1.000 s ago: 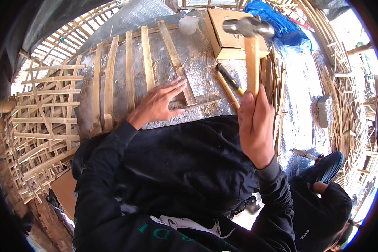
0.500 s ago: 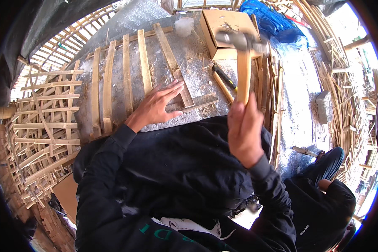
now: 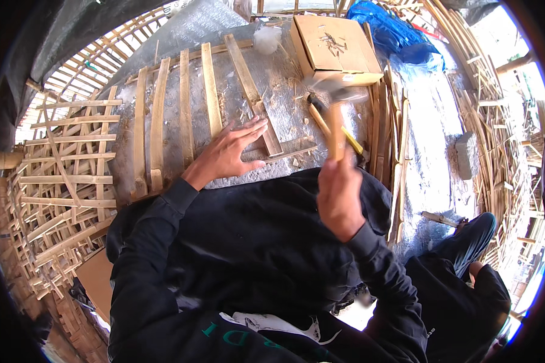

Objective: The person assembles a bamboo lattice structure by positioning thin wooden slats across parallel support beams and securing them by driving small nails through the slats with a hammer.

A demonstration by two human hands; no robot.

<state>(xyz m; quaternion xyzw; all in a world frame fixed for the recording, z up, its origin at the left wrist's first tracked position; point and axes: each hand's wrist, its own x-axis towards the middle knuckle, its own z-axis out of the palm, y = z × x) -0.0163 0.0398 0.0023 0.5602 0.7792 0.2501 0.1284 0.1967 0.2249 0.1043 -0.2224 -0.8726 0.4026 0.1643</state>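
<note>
My right hand is closed round the light wooden handle of a hammer. The hammer's metal head is smeared by motion. My left hand lies with fingers stretched out and thumb apart, its fingertips touching a short brown strip. That strip overlaps the near end of a long bamboo slat and meets a crosswise bamboo piece close to my lap. Several more bamboo slats run side by side to the left, their far ends near a crosswise slat.
A cardboard box with small thin bits on top stands beyond the hammer. A black-and-yellow tool lies under it. Bamboo lattice is at left, long strips at right. Another person sits at lower right, near a grey block.
My right hand has brought the hammer down and a little left, uncovering the top of the box. My left hand has stayed nearly in place.
</note>
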